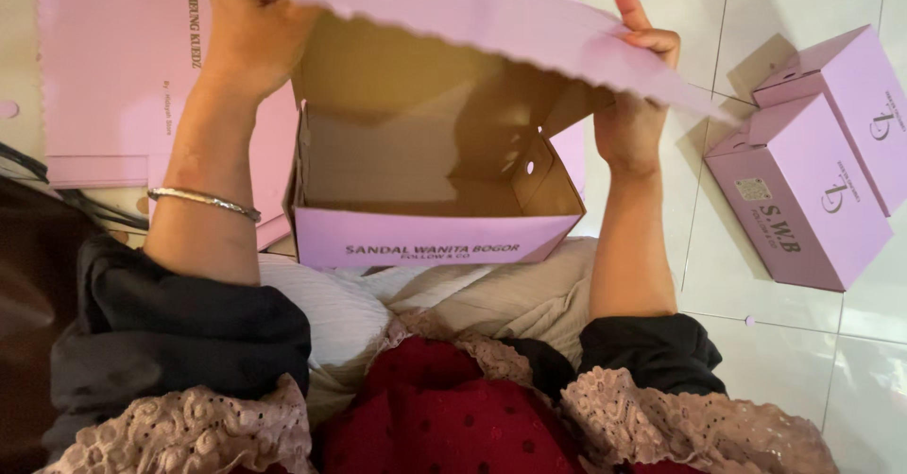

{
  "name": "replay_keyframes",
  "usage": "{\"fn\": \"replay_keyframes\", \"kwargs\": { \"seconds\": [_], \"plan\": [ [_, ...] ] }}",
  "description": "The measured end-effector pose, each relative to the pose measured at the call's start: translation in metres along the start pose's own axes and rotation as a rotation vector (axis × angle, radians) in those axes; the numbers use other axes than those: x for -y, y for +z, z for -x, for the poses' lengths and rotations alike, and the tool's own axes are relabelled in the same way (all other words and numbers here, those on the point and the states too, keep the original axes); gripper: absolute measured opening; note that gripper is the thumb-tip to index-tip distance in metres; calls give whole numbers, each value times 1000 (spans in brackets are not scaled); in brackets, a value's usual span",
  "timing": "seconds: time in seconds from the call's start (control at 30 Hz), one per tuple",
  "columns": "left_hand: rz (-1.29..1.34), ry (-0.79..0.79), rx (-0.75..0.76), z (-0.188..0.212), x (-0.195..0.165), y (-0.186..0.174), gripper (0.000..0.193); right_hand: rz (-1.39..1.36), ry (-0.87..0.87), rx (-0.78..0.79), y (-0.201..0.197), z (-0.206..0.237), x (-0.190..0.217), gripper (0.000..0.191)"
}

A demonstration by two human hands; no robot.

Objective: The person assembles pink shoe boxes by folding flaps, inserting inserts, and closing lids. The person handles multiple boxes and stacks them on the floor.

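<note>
Head view: you've got an open pink cardboard box (pixel 430 200) resting against your lap, brown and bare inside, smooth lilac outside with dark print on its front wall. Its big lid flap (pixel 472 11), wavy-edged, lifts up over the opening. Your left hand (pixel 250 39) closes on the flap's left part; your right hand (pixel 638 96) pinches its right edge, thumb up. Two closed pink boxes (pixel 817 167) sit on the white tiled floor (pixel 803 361), right.
</note>
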State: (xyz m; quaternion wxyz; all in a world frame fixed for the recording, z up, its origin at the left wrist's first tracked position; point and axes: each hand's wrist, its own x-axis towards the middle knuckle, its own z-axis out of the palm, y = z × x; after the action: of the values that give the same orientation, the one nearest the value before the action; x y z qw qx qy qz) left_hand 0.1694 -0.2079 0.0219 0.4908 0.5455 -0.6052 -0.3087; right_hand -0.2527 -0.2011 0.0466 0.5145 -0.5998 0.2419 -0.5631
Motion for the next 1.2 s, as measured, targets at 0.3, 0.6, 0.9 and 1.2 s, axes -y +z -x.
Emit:
{"fn": "replay_keyframes", "kwargs": {
  "seconds": [0.3,0.6,0.9,1.2],
  "plan": [
    [-862,397,-54,4,73,-14,18,126,27,-172,8,-2,-17,10],
    [-293,-132,-220,4,14,-8,24,108,44,-137,6,-2,-17,5],
    [1265,-598,-184,-8,-6,-33,48,174,9,-46,0,2,-22,7],
    [839,-520,32,4,-49,-41,38,217,24,-34,3,5,-28,13]
  ]
}}
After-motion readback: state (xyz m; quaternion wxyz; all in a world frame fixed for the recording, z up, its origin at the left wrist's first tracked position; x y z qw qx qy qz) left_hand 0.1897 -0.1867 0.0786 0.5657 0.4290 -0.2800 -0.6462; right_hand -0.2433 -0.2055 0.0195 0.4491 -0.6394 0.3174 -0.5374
